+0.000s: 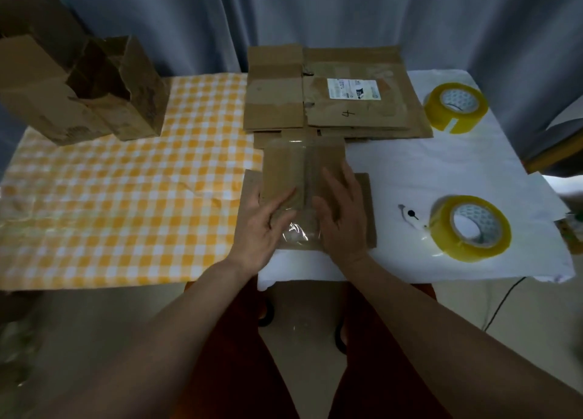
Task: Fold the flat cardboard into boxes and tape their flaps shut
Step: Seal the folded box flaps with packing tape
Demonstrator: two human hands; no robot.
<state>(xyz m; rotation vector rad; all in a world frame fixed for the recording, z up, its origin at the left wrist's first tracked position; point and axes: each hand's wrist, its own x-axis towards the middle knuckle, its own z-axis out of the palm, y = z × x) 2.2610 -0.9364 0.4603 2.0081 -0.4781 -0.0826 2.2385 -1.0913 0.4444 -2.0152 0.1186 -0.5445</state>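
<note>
Head view: my left grip point(262, 226) and right grip point(342, 212), fingers spread, press flat on the taped box point(285, 172); tape roll point(471, 227) right of it on the desk point(441, 172).

A single head-worn wide-angle view looks forward and steeply down from above the near edge of the cloth-covered counter point(441, 172), close enough that both forearms reach up from the bottom of the frame. It faces the grey curtain point(315, 14) behind the counter's far edge. The counter's left and right edges bow outward near the frame borders.
</note>
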